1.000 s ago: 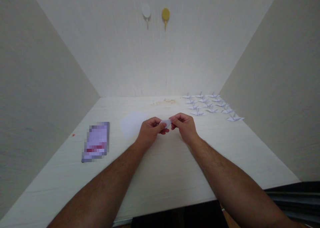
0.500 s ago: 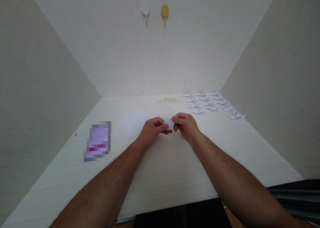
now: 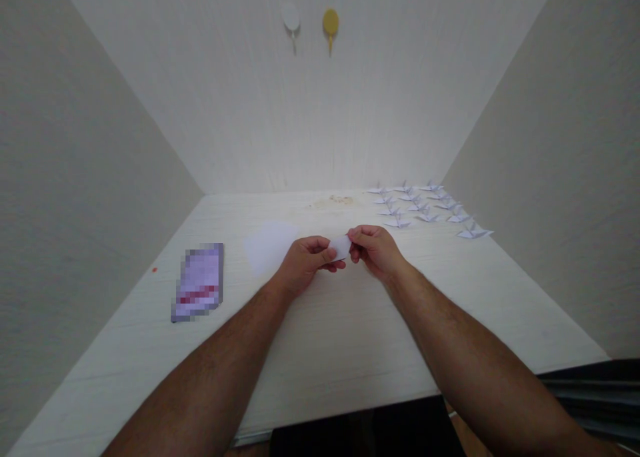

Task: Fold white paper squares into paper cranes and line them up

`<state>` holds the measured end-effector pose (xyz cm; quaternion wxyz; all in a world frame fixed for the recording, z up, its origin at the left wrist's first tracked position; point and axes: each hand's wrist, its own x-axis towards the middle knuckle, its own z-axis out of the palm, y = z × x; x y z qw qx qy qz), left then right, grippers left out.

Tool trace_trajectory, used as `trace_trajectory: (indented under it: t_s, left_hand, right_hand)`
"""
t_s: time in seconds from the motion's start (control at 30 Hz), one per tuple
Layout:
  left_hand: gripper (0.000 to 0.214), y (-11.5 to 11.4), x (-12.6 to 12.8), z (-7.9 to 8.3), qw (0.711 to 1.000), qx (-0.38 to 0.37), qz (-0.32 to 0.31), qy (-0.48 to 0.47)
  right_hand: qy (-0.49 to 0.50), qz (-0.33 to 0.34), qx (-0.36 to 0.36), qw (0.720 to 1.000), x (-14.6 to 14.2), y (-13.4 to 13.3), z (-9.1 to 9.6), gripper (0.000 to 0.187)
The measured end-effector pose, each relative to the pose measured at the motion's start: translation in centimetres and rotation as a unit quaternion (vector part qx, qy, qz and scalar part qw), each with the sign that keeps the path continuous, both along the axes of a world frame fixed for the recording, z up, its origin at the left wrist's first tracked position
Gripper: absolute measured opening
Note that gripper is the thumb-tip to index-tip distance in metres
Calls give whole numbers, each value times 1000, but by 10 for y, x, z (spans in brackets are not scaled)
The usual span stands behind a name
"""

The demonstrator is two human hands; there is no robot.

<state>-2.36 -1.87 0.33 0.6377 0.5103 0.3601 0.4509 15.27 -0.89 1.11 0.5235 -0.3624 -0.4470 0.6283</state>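
My left hand (image 3: 304, 263) and my right hand (image 3: 376, 250) meet above the middle of a pale wooden table (image 3: 325, 337). Between their fingertips they pinch a small folded piece of white paper (image 3: 341, 246), held just off the tabletop. Both hands are closed on it, thumbs and forefingers pressing its edges. A flat sheet of white paper (image 3: 269, 242) lies on the table just left of my left hand.
Several small white folded paper cranes (image 3: 425, 209) stand in rows at the back right of the table. A blurred purple booklet (image 3: 199, 281) lies at the left. Two round hooks, one white (image 3: 291, 18) and one yellow (image 3: 331, 22), hang on the back wall. Walls close in both sides.
The folded paper shows a little more between my fingers, and both hands have shifted slightly right. The view has tilted slightly.
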Motion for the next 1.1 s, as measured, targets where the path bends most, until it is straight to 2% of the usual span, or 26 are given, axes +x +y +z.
trace_trajectory:
  t_s: [0.17, 0.57, 0.77, 0.93, 1.0, 1.1]
  left_hand:
    - [25, 2, 0, -1, 999, 26, 2, 42]
    - [29, 2, 1, -2, 997, 45, 23, 55]
    - [25, 1, 1, 0, 994, 70, 33, 73]
    - [25, -1, 2, 3, 990, 97, 53, 91]
    - [29, -2, 3, 4, 988, 96, 62, 100]
    - [51, -1, 4, 4, 997, 50, 38, 40]
  right_hand:
    - [-9, -10, 18, 1000, 1, 3, -6, 34]
    - [-87, -39, 84, 992, 0, 2, -6, 33]
    - [-123, -54, 98, 986, -2, 0, -6, 34]
    - [-129, -79, 97, 984, -4, -1, -2, 28]
    - [-135, -98, 99, 981, -3, -1, 1, 26]
    - [-128, -87, 113, 982, -1, 0, 1, 28]
